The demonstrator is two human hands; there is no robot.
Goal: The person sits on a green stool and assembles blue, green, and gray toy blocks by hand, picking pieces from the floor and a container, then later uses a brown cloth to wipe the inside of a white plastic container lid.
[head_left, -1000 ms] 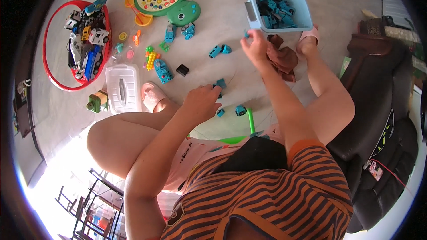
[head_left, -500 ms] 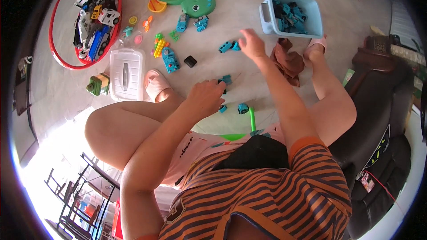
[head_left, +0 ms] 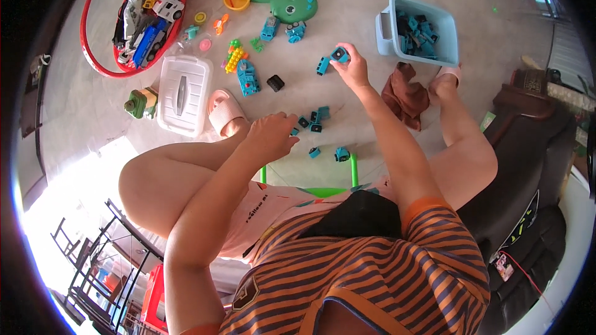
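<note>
Between the thumb and fingers of my right hand [head_left: 354, 73] is a small blue toy piece with a dark face [head_left: 339, 54], held above the floor. A similar blue piece [head_left: 322, 66] lies just left of it. My left hand [head_left: 270, 136] is low over the floor with its fingers curled. At its fingertips shows a small blue block [head_left: 294, 131], partly hidden by the hand. Close by on its right is a cluster of blue and black pieces [head_left: 316, 121]. Nearer to me lie two more blue pieces, a small one [head_left: 315, 152] and a larger one [head_left: 341, 154].
A light blue bin [head_left: 385, 42] with blue pieces stands far right, near a brown cloth [head_left: 403, 96]. At left are a white lid [head_left: 198, 96], a red-rimmed basket [head_left: 184, 0] of toy vehicles and a blue toy vehicle [head_left: 248, 79]. A green turtle-shaped game [head_left: 293, 6] sits far ahead.
My right hand has closed on a blue piece from the floor and lifted it. My left hand has drawn back to the left, uncovering the cluster of pieces. The view has shifted slightly.
</note>
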